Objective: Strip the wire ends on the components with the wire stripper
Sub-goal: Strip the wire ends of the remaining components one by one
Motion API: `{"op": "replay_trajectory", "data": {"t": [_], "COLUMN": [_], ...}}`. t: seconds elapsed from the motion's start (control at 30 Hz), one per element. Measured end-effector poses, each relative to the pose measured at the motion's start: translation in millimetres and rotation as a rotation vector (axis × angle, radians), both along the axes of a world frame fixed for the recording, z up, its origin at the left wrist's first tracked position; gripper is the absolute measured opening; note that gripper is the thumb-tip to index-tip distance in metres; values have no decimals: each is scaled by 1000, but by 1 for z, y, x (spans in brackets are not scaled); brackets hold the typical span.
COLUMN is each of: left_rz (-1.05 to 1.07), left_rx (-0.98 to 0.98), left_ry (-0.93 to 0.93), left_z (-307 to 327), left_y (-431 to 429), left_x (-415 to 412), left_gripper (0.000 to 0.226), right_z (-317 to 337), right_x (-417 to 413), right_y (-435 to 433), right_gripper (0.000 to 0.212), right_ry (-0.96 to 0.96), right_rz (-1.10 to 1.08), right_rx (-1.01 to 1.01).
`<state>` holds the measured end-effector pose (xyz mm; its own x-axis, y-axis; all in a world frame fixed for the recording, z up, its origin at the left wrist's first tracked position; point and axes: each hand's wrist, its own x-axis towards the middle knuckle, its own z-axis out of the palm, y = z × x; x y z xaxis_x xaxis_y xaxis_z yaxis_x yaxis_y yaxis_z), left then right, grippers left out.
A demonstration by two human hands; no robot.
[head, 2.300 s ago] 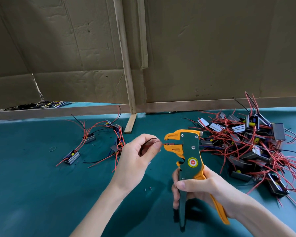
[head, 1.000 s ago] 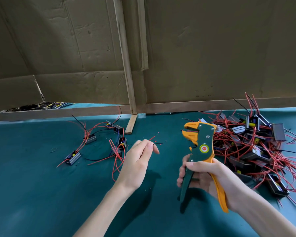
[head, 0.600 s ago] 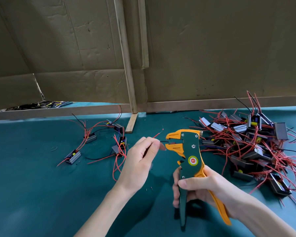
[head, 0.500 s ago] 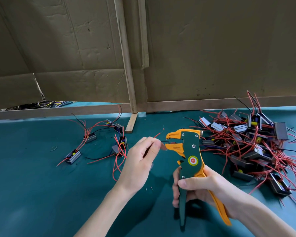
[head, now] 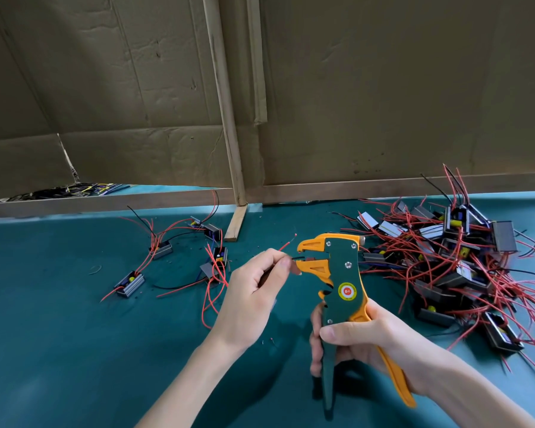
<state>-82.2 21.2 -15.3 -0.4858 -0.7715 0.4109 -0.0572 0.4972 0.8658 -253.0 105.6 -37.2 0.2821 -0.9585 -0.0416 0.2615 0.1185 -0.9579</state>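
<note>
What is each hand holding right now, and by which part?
The right hand grips the wire stripper by its two handles. The left hand pinches a thin wire near its end, the tip between the stripper's jaws.

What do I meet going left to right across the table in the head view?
Few scattered grey components with red wires → left hand pinching a thin black wire → green-and-orange wire stripper → big heap of red-wired components.

Looks forward and down from head height through a wide lens, close above the left hand (head: 250,298) and right hand (head: 368,344) in the lower middle, out across the teal table (head: 59,350) to the cardboard wall (head: 383,88) behind.
</note>
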Motion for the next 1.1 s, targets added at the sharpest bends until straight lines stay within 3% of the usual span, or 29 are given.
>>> {"op": "replay_trajectory", "data": {"t": [0.7, 1.1], "left_rz": [-168, -194], "left_rx": [75, 136], "left_ry": [-15, 6], "left_z": [3, 3], "left_y": [-7, -8], "left_x": [6, 5], "left_gripper": [25, 28], "right_z": [2, 3], "right_x": [2, 25], "right_y": [5, 13], "right_gripper": [25, 30], "right_ry": [95, 150], "right_rz": [-21, -257], "right_rx": [-3, -19]}}
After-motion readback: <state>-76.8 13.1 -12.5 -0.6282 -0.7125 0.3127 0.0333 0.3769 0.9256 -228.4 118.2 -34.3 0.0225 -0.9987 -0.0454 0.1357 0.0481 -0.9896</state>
